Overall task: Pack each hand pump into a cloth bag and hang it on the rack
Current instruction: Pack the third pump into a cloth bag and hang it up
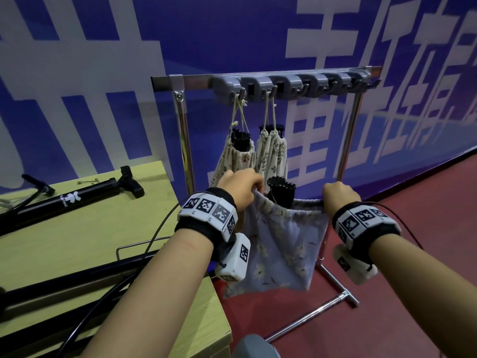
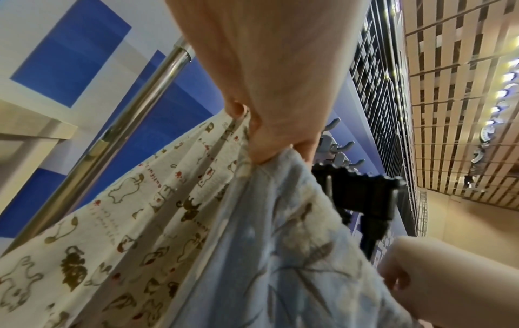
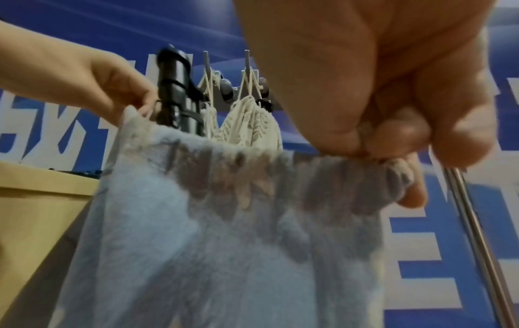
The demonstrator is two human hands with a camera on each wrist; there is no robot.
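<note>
Drawstrings next: my left hand (image 1: 241,186) and right hand (image 1: 339,195) each pinch the pale blue floral cloth bag (image 1: 281,244) below the steel rack (image 1: 284,81); black pump (image 1: 280,192) protrudes. Pull evenly, cinching tight.

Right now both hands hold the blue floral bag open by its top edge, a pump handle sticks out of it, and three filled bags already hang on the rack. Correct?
Not quite: two bags hang on the rack, not three, as the head view shows. The left hand and right hand do hold the blue floral bag by its top edge, the pump handle sticking out.
</note>
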